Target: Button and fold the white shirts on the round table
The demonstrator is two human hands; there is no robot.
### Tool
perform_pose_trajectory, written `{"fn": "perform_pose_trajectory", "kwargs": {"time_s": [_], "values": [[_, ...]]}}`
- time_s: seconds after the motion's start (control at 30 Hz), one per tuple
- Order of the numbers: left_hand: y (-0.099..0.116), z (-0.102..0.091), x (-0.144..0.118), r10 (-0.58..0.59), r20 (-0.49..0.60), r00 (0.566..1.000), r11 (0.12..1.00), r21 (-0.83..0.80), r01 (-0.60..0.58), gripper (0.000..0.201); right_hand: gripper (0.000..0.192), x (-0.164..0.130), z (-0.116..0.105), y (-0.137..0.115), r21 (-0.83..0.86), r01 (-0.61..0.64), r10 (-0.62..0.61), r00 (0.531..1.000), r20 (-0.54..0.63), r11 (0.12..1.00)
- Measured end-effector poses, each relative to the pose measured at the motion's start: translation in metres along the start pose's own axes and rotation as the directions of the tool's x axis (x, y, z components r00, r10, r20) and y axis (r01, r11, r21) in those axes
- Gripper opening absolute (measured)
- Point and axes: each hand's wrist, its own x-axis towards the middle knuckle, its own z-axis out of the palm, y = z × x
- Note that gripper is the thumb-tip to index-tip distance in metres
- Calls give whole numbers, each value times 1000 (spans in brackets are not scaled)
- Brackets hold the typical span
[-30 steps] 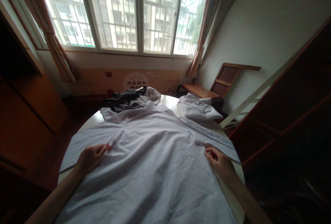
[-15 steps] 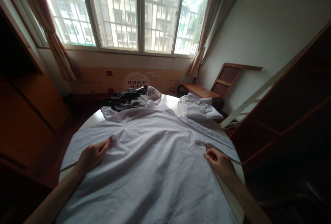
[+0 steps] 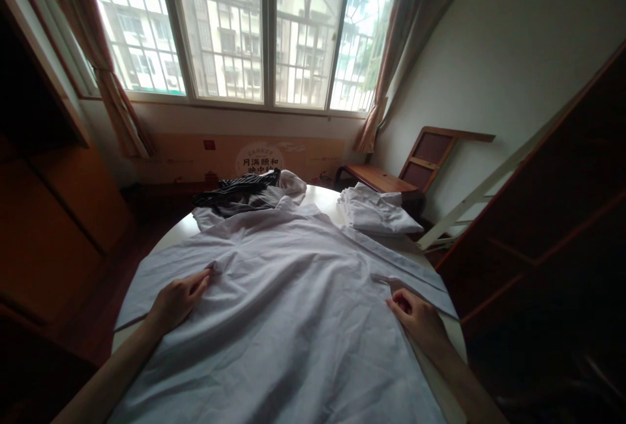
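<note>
A white long-sleeved shirt [image 3: 293, 306] lies spread over a round white table [image 3: 171, 231], its collar toward the far side and its sleeves out to both sides. My left hand [image 3: 183, 295] pinches the fabric near the left armpit, with the fingers closed. On the other side, my right hand [image 3: 415, 313] grips the shirt's right edge just below the sleeve, thumb and fingers together. Wrinkles run across the cloth between the two hands. The shirt's near end passes out of the bottom of the view.
Dark striped and pale clothes [image 3: 239, 190] lie heaped at the table's far left. A folded white garment [image 3: 379, 210] rests at the far right. Beyond stand a wooden chair [image 3: 381, 177] and a window [image 3: 229, 32]; a pale ladder-like frame [image 3: 469, 205] leans at the right.
The whole scene sits slightly lower in the picture, as the camera view has tilted up a little. Both hands keep their hold on the shirt in about the same places.
</note>
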Motion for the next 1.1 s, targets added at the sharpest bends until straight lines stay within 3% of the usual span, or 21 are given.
{"fn": "perform_pose_trajectory", "kwargs": {"time_s": [0.13,0.3,0.43,0.7,1.1], "values": [[2,-1,-2,-26,-35,999,1000,-3,26,46,29,1,0,3,69,-7,6,1000,13,998],[5,-11,-5,-7,-164,986,994,-108,-11,57,31,14,-12,16,122,-78,84,995,-47,989],[5,-12,-7,-6,-110,994,973,-230,-20,57,27,26,-19,24,57,-133,138,987,-87,989],[-6,10,-9,154,-162,975,958,-219,-188,48,20,15,-3,19,21,65,-63,995,-77,998],[-3,7,-10,266,-218,939,946,-128,-298,41,23,18,-3,24,70,42,-38,997,-63,997]]}}
